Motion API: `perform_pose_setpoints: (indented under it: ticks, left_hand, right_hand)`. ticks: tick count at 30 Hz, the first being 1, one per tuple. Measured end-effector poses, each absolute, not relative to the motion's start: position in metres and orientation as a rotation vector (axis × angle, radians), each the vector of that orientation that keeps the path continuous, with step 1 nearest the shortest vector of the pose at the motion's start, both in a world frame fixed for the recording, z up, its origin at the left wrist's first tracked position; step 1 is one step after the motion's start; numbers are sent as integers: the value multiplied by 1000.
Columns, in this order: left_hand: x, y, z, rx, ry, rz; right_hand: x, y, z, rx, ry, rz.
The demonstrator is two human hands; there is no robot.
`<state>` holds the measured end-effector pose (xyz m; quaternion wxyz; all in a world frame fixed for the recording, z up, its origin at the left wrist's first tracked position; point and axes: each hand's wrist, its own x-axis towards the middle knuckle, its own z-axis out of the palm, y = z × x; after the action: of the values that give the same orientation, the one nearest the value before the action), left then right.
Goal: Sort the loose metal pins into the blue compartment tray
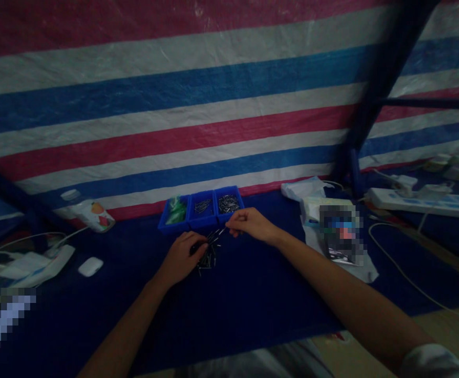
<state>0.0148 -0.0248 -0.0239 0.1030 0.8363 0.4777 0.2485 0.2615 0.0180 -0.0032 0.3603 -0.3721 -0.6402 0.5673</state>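
Note:
Three blue bins stand side by side near the striped sheet. The left bin (167, 228) holds green plastic, while the middle bin (201, 220) and the right bin (218, 212) hold small metal pieces. In front of them a loose pile of thin metal pieces (207, 260) lies on the blue table. My left hand (184, 256) is at the pile's left side, its fingers curled round something dark that I cannot make out. Just below the right bin, my right hand (248, 224) pinches a thin metal piece (221, 231) that points toward the pile.
A bottle (97, 216), a white case (91, 266) and a power strip (58, 265) are on the left. White packaging (311, 231) lies on the right, with a cable (400, 270) and another power strip (429, 203) beyond it. Striped sheeting (174, 126) hangs behind.

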Motion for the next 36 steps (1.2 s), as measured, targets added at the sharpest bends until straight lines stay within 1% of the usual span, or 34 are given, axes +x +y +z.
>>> perform_pose_setpoints:
  ticks: [5, 11, 13, 16, 20, 23, 27, 36]
  left_hand:
    - [15, -26, -23, 2458, 1404, 744]
    - [15, -26, -21, 2470, 1389, 723]
    - [16, -26, -22, 2475, 1381, 711]
    - [17, -26, -23, 2465, 1377, 712]
    - [18, -25, -24, 2449, 1372, 706]
    - [19, -25, -24, 2448, 1364, 704]
    - [20, -25, -24, 2446, 1358, 713]
    - [18, -26, -24, 2432, 1392, 727]
  right_hand:
    - [265, 23, -8, -1208, -1454, 1529]
    - [263, 28, -9, -1208, -1286, 1399]
    - [262, 30, -13, -1248, -1363, 1298]
    - [257, 26, -21, -1262, -1669, 1026]
    - [246, 6, -27, -1046, -2195, 598]
    - [238, -7, -26, -903, -2462, 407]
    - [236, -8, -25, -958, -2576, 303]
    - [245, 5, -26, -1151, -2519, 293]
